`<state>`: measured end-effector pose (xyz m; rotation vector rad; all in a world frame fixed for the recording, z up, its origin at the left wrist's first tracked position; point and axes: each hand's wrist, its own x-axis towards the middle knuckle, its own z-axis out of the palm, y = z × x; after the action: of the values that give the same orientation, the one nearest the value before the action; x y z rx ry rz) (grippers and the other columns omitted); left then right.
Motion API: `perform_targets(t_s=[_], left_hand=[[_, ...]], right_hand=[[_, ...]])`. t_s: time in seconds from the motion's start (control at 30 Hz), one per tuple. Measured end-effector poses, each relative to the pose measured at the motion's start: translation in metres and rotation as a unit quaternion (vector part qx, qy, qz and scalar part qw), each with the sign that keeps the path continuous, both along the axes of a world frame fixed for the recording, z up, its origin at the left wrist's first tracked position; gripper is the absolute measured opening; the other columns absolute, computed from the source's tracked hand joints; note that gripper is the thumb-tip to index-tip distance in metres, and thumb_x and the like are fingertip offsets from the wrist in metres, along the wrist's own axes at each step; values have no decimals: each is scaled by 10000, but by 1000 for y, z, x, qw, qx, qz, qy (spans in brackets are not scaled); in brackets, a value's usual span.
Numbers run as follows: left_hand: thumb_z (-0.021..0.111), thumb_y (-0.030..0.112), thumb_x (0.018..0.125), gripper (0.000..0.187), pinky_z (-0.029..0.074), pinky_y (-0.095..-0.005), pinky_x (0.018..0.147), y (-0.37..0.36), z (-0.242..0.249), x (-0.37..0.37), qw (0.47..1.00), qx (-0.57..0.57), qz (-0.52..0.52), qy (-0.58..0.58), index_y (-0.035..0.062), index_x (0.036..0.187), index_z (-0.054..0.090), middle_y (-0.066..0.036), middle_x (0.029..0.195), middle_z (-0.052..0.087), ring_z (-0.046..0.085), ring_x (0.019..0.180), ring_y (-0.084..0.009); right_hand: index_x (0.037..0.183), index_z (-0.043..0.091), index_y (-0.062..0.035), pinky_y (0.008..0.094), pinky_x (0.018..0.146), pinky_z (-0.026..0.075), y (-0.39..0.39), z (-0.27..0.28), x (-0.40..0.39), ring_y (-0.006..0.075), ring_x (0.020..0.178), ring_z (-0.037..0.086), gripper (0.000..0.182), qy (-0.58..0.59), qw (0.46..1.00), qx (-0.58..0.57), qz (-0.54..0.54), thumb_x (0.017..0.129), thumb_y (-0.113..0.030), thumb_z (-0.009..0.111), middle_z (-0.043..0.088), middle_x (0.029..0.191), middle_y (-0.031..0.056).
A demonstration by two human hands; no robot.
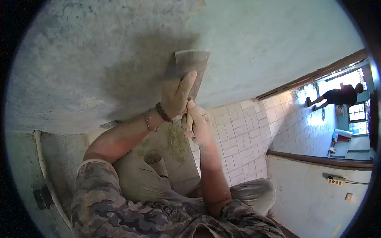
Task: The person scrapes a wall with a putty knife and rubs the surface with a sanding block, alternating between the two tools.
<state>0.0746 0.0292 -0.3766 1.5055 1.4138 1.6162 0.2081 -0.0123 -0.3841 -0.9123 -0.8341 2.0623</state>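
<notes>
A wide metal scraper [192, 60] rests with its broad edge at the wall [246, 43], where a rough grey patch meets pale green paint. My left hand [176, 94], wearing dark bracelets at the wrist, grips the blade's lower part with its thumb along the face; its other fingers are mostly hidden. Below it, my right hand [199, 125] is closed round the scraper's handle, which is largely covered. Both hands look dusty. Pale green flakes [178, 142] lie on the floor beneath my forearms.
A pipe [41, 158] runs along the left wall. Behind my left forearm lies a flat grey metal piece [111, 124]. White tiles [238, 139] lead to a doorway at right, where another person [343, 95] stands in a farther room. A power strip [336, 181] hangs at lower right.
</notes>
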Motion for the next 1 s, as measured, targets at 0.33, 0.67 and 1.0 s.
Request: perform_targets(t_s=[0.33,0.67,1.0], left_hand=[[560,298,985,479,303,-352,435,6,3,-2,952,250,66,161,-20,629,526,-84,515,375,379,483,-112],[558,339,985,527,302,-349,437,-6,37,5,999,21,21,17,-24,605,525,-66,500,366,366,480,-92],[554,365,987,543,329,-348,477,-4,71,7,983,-44,-17,-178,-37,624,508,-51,524,362,389,526,-89]], right_hand=[[830,610,-38,244,351,264,5,6,7,91,353,346,449,-2,997,76,16,1041,-394,437,450,476,21],[847,632,-10,242,354,251,4,50,5,85,357,335,454,-52,998,37,-13,1039,-378,449,435,470,18],[576,466,-90,230,352,250,7,69,4,86,346,345,551,-58,993,99,-7,1036,-392,454,450,468,30]])
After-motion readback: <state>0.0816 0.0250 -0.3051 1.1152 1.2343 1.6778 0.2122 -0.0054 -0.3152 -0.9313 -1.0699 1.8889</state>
